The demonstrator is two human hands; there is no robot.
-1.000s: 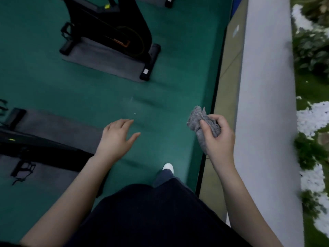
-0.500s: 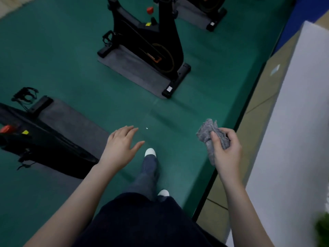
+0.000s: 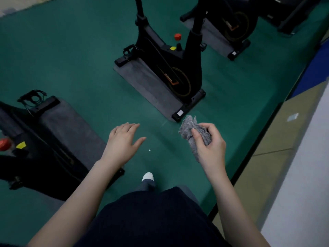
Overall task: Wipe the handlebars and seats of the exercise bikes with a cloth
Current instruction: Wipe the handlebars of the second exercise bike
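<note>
My right hand (image 3: 211,148) grips the bunched grey cloth (image 3: 188,127), thumb and curled fingers clenched round it, while my left hand (image 3: 122,141) hangs empty, fingers straight and relaxed. The exercise bike ahead (image 3: 170,72) stands just beyond my right fingertips, its frame running away from them and leftward. Its seat and handlebars are out of view above, so I judge the cloth hand, the nearer one, must reach forward and up.

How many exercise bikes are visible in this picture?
3: left bike at the picture's edge, centre bike, upper-right bike. A dark frame in the top right corner may be a fourth.
</note>
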